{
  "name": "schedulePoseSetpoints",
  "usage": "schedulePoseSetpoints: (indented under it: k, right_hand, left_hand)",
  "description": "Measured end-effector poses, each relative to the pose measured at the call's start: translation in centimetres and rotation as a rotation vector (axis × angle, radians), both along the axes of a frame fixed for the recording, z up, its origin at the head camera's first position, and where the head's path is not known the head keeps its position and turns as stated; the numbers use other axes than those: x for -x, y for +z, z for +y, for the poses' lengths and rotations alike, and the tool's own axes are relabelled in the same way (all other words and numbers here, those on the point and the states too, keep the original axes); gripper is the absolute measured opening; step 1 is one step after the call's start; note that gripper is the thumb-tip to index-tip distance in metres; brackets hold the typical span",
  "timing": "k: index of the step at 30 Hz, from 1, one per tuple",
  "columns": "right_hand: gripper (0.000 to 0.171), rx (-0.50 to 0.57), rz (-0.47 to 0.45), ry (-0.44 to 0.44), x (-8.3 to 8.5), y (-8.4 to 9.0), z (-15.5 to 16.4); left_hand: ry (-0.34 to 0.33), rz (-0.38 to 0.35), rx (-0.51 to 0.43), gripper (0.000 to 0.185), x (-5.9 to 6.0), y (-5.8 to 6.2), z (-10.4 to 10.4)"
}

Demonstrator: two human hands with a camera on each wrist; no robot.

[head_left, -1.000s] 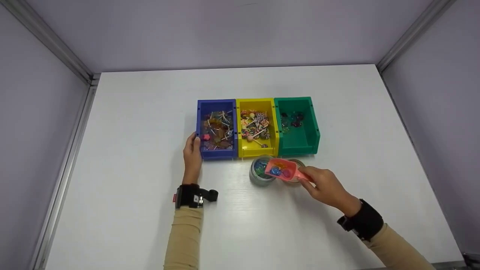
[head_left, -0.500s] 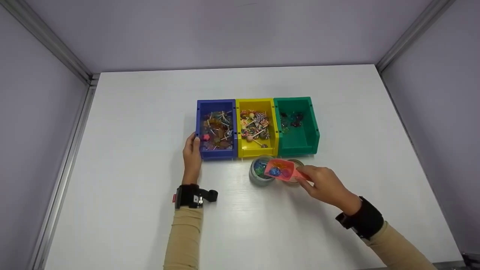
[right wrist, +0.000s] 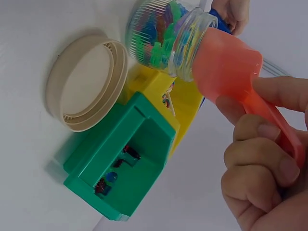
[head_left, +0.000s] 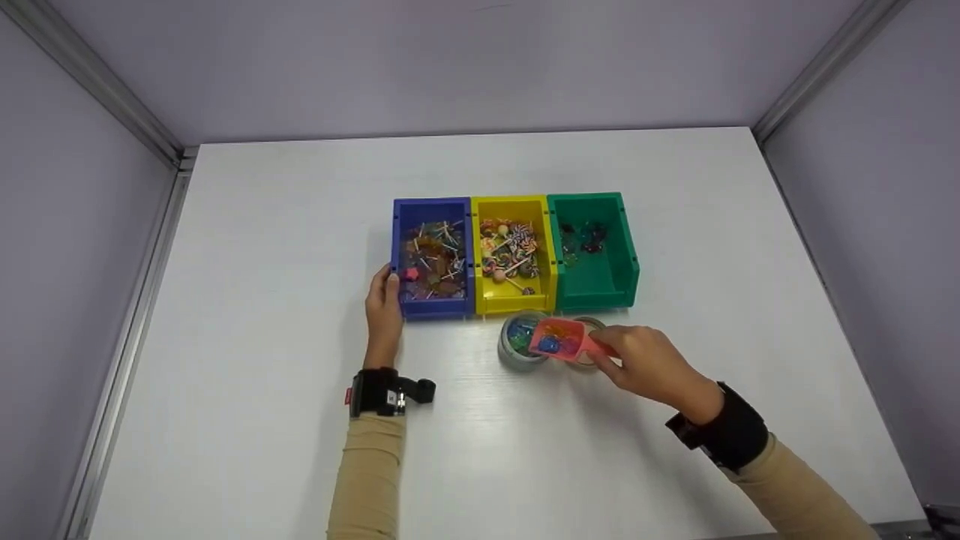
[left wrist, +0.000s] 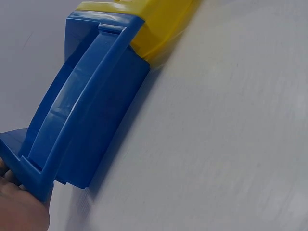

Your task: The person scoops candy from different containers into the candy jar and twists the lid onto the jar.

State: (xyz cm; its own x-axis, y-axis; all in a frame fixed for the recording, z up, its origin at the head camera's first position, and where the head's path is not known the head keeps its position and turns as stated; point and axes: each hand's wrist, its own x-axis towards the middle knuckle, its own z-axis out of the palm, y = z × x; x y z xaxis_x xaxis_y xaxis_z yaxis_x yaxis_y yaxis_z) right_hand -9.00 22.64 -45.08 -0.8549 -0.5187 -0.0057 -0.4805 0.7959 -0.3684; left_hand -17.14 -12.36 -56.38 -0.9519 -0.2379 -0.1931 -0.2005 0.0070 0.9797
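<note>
My right hand [head_left: 649, 367] grips the handle of a coral-pink scoop [right wrist: 226, 62], its thumb and fingers round it. Blue, pink and orange translucent pieces lie in the scoop. The scoop's front edge overlaps the mouth of a ribbed clear jar [right wrist: 156, 33], which holds colourful pieces. My left hand [head_left: 384, 315] rests against the outer side of the blue bin [head_left: 439, 307], near its front left corner; part of that hand is hidden behind the bin's edge in the left wrist view.
A yellow bin [head_left: 517, 304] of lollipop-like pieces and a green bin [head_left: 596, 285] with a few dark and clear pieces adjoin the blue one. A round beige lid [right wrist: 55, 94] lies beside the jar, partly under the scoop in the head view. Walls surround the white table [head_left: 262, 262].
My right hand has shifted slightly forward and left with its wrist turning a little; the scoop stays at the jar's mouth with pieces in it. My left hand stays at the blue bin.
</note>
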Motion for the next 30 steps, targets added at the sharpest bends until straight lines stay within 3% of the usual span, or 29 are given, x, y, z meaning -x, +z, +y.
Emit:
schedulePoseSetpoints:
  k: [9,30]
  right_hand:
    - [0.019,-0.045,0.062,0.03,0.0,0.4,-0.5]
    - [0.017,-0.092,0.083,-0.006,-0.7,2.5,-0.5]
  left_hand:
    - [-0.004,-0.004,0.02,0.046,-0.1,-0.2,0.1]
    - [-0.013,0.014,-0.046,0.046,0.1,-0.3,-0.1]
